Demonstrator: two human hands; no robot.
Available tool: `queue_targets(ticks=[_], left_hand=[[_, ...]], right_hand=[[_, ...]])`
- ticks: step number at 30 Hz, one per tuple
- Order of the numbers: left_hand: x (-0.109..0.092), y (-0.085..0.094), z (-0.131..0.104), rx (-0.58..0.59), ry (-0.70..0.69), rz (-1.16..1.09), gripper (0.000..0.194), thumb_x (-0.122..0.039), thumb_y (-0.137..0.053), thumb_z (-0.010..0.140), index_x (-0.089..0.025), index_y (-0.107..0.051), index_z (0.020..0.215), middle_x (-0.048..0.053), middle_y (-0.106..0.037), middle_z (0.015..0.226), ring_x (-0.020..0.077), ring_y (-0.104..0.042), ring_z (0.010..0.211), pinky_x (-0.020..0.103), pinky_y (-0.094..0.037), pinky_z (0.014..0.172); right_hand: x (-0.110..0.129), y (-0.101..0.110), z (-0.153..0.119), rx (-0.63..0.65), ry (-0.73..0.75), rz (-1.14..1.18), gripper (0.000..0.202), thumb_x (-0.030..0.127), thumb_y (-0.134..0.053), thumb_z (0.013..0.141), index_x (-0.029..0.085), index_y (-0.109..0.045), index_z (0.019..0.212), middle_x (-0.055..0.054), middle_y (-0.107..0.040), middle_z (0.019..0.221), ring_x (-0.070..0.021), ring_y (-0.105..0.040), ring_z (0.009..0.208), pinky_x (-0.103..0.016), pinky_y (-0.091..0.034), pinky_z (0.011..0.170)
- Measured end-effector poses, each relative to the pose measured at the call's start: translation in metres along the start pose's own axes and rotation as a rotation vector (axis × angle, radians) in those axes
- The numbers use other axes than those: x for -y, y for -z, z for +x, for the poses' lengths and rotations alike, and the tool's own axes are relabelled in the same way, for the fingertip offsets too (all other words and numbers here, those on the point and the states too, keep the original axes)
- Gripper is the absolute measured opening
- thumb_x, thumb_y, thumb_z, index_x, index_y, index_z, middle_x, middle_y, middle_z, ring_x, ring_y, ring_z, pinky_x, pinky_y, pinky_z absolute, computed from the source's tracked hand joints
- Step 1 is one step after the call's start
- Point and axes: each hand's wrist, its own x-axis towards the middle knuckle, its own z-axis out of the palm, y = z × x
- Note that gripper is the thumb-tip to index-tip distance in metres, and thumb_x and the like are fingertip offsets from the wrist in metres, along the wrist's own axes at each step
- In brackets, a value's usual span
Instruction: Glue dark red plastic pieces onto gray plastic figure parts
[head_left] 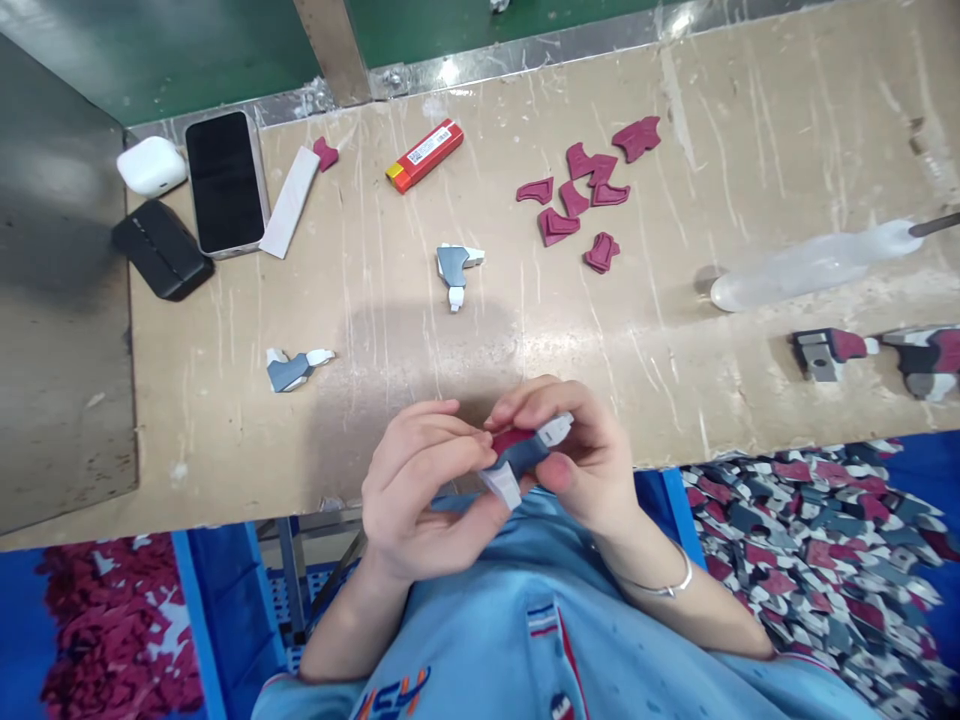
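Close to my body, at the table's front edge, both hands grip one small plastic part [523,452] in grey-blue, white and maroon. My left hand [427,490] has its fingers and thumb closed on the part's left end, by a white tip. From the other side, my right hand [581,455] pinches it near the other white end. Beyond my hands lies a grey-and-white plastic piece [452,266], and a similar grey-and-white piece [289,370] lies farther left. Several maroon plastic pieces [574,198] are scattered toward the back of the table.
On the left are a phone [227,183], a white earbud case [151,166], a black case [163,250] and a white strip [290,202]. A red-yellow box [425,156] lies behind. Right: a translucent bottle [810,268] and assembled parts [829,352]. Filled blue bins [225,610] stand below.
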Motion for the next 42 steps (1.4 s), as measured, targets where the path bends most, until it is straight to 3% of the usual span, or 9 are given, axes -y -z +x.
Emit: queue_targets(ticks=[6,13,16,21,24,29,34,38,42], left_hand=[[-0.001,0.000,0.003,0.005,-0.023,-0.069,0.026,-0.023,-0.094,0.086,-0.018,-0.073,0.099,0.000,-0.080,0.081,0.0150,-0.077,0.072,0.031,-0.068,0.096],[-0.001,0.003,-0.003,0.099,0.196,-0.240,0.031,-0.033,-0.095,0.088,-0.023,-0.073,0.106,0.003,-0.080,0.091,0.0197,-0.080,0.089,0.035,-0.069,0.094],[0.000,0.003,-0.003,0.091,0.204,-0.279,0.033,-0.034,-0.095,0.089,-0.023,-0.072,0.111,0.003,-0.082,0.092,0.0210,-0.082,0.093,0.036,-0.070,0.095],[-0.003,0.002,0.005,0.045,0.160,-0.322,0.034,-0.024,-0.096,0.087,-0.023,-0.067,0.106,0.001,-0.081,0.092,0.0178,-0.082,0.087,0.033,-0.073,0.091],[-0.008,0.001,0.008,-0.001,0.178,-0.401,0.046,-0.008,-0.098,0.079,-0.024,-0.063,0.104,-0.004,-0.082,0.090,0.0141,-0.082,0.082,0.027,-0.073,0.089],[-0.007,-0.002,0.012,0.005,0.231,-0.494,0.053,0.012,-0.089,0.072,-0.022,-0.062,0.102,-0.007,-0.085,0.093,0.0105,-0.084,0.087,0.022,-0.071,0.098],[-0.006,-0.009,0.014,0.030,0.310,-0.498,0.046,0.001,-0.095,0.075,-0.022,-0.061,0.096,-0.007,-0.086,0.089,0.0110,-0.085,0.084,0.020,-0.071,0.092],[-0.003,-0.009,0.010,0.047,0.462,-0.436,0.041,-0.020,-0.100,0.081,-0.024,-0.060,0.091,-0.006,-0.085,0.084,0.0128,-0.086,0.081,0.018,-0.071,0.084],[0.001,-0.014,0.005,0.062,0.653,-0.380,0.052,-0.031,-0.106,0.072,-0.024,-0.056,0.087,-0.003,-0.083,0.085,0.0177,-0.086,0.080,0.022,-0.072,0.076]], right_hand=[[0.000,0.005,0.004,0.087,0.175,-0.114,0.026,0.051,-0.081,0.100,0.026,-0.074,0.097,0.000,-0.077,0.086,-0.0171,-0.079,0.084,-0.030,-0.069,0.077],[0.012,0.007,0.004,0.073,0.358,-0.371,0.020,0.043,-0.075,0.106,0.023,-0.071,0.104,-0.002,-0.078,0.087,-0.0170,-0.079,0.082,-0.029,-0.068,0.076],[0.016,0.007,0.004,0.086,0.403,-0.392,0.019,0.041,-0.074,0.106,0.023,-0.070,0.105,-0.003,-0.078,0.086,-0.0176,-0.079,0.080,-0.030,-0.068,0.073],[0.017,0.007,0.005,0.089,0.383,-0.391,0.022,0.044,-0.077,0.104,0.024,-0.070,0.104,-0.002,-0.078,0.085,-0.0178,-0.080,0.082,-0.029,-0.068,0.074],[0.016,0.008,0.006,0.105,0.366,-0.386,0.025,0.047,-0.082,0.098,0.025,-0.069,0.103,-0.001,-0.080,0.085,-0.0178,-0.079,0.081,-0.030,-0.068,0.073],[0.006,0.015,0.004,0.096,0.307,-0.252,0.038,0.040,-0.092,0.090,0.029,-0.065,0.114,0.000,-0.079,0.094,-0.0172,-0.080,0.086,-0.028,-0.068,0.076],[-0.001,0.018,-0.002,0.010,0.346,-0.186,0.052,0.037,-0.094,0.088,0.033,-0.058,0.124,0.003,-0.074,0.093,-0.0161,-0.078,0.085,-0.028,-0.067,0.078],[0.003,0.020,0.001,-0.044,0.537,-0.367,0.039,0.035,-0.085,0.098,0.032,-0.056,0.124,0.001,-0.072,0.090,-0.0162,-0.075,0.079,-0.026,-0.064,0.072],[0.004,0.023,0.006,-0.118,0.665,-0.493,0.022,0.033,-0.071,0.108,0.030,-0.053,0.120,0.000,-0.072,0.086,-0.0163,-0.072,0.073,-0.026,-0.061,0.066]])
